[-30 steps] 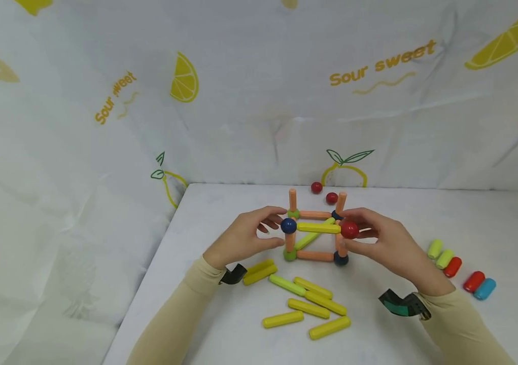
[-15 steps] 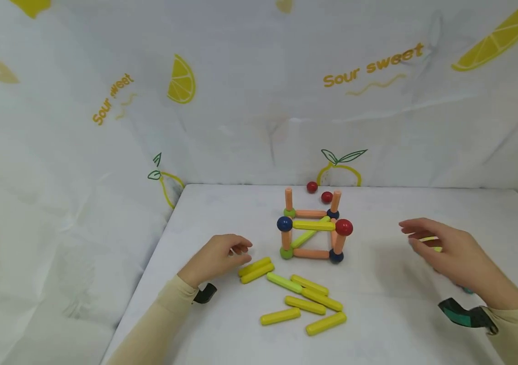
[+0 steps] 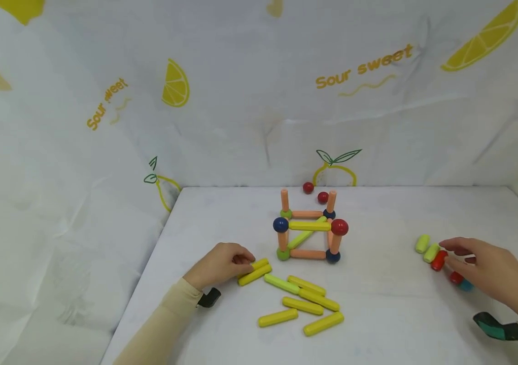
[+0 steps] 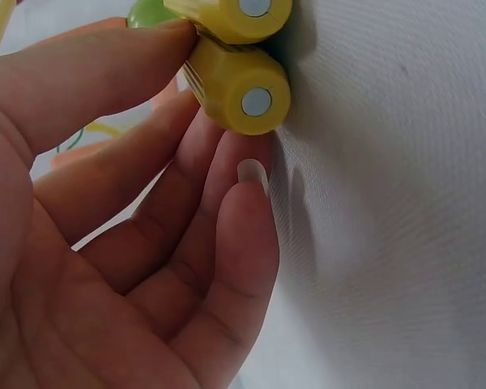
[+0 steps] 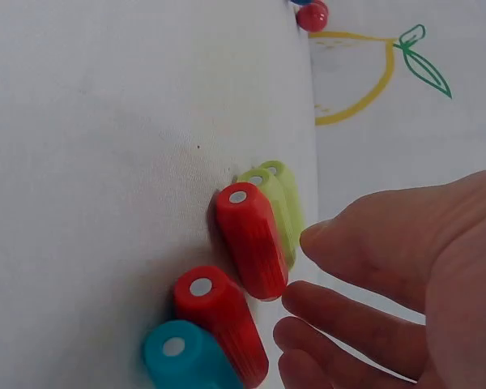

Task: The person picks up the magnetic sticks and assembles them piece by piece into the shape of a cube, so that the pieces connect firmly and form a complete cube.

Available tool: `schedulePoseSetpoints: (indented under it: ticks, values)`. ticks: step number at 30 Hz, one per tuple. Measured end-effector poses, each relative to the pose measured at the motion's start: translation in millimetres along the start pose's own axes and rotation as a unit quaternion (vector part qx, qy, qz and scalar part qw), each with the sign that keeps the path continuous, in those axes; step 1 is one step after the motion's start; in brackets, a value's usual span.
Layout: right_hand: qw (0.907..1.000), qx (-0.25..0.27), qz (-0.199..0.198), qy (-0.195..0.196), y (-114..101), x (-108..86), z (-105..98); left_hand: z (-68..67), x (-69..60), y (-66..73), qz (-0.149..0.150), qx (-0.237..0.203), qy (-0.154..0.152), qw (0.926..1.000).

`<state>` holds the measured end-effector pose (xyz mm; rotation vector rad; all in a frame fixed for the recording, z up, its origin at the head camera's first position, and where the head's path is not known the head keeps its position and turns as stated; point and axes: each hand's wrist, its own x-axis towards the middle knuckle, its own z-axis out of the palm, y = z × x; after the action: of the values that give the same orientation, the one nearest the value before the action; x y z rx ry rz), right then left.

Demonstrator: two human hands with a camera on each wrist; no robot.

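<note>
In the head view, my left hand [image 3: 219,263] is at the left pair of yellow magnetic rods [image 3: 255,274]. Its thumb and fingers pinch the outer yellow rod [image 4: 243,93] in the left wrist view, beside its twin [image 4: 235,16]. Over at the right, my right hand [image 3: 491,263] hovers with parted, loosely bent fingers beside a short red rod [image 5: 251,243]. Its thumb tip is close to the light green rods [image 5: 283,203]; contact is unclear. A frame [image 3: 309,254] of orange rods and balls, topped by a yellow rod [image 3: 310,226], stands between the hands.
Several loose yellow rods [image 3: 302,305] and a light green rod [image 3: 281,284] lie in front of the frame. Two red balls [image 3: 322,197] sit behind it. Another red rod [image 5: 219,324] and a blue rod [image 5: 186,356] lie partly under my right hand.
Both hands have left the frame, which stays standing. My left hand has come down to the yellow rods and taken hold of one; my right hand has moved right to the short rods.
</note>
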<state>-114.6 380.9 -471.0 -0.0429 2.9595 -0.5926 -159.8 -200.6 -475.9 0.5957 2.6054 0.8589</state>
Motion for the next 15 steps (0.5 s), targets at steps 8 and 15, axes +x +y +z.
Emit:
schedulePoseSetpoints:
  ticks: [8, 15]
  values:
    - [0.9994, 0.011, -0.031, -0.007, 0, 14.3, 2, 0.3, 1.0, 2.6, 0.001, 0.002, -0.001, 1.0]
    - [0.9992, 0.012, -0.03, -0.025, -2, 20.2, 4, -0.1, -1.3, 7.6, 0.002, 0.016, 0.0, 0.9999]
